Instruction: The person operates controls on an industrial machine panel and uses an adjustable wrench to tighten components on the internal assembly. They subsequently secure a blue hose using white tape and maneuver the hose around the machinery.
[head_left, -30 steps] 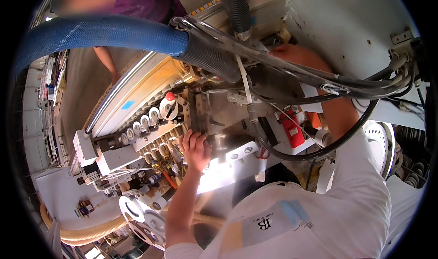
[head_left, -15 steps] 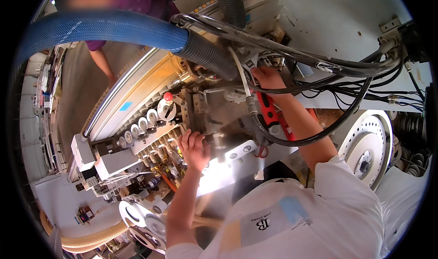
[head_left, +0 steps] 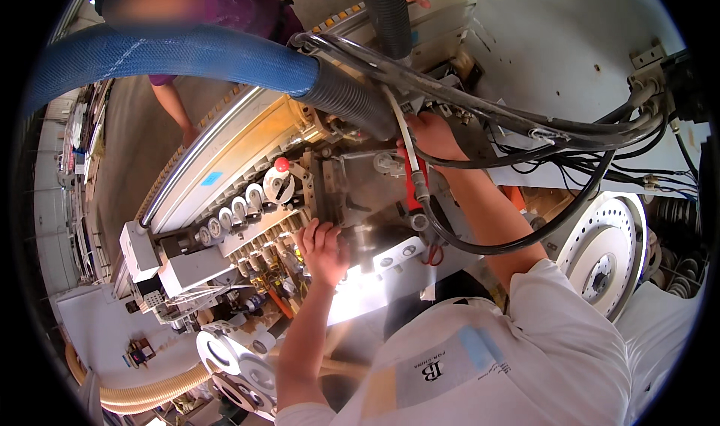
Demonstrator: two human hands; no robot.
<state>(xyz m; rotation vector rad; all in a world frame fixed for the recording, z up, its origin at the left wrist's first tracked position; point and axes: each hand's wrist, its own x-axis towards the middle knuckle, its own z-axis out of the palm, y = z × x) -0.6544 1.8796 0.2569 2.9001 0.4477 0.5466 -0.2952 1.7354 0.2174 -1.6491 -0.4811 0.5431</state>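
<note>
Fingers on the right hand look closed around the far end of a long red tool, but a pale hose cuts across my view, so I can't tell how tight that grip is. Tool's basically right under those fingers, over the right side of the grey machine bed, and its long axis runs from the hand back toward the person's belly, with the lower end near a bright white plate along the bed's near edge. Right hand's easily the closer one; the left hand is well apart from it, fingers half bent at the bed's left edge, next to a row of brass-coloured fittings, and I honestly can't tell if they've got hold of anything. Around the near right corner there are some red loops, maybe scissor handles. Container-wise, best I can spot is a dark rack way off to the right with round grey discs in it.
</note>
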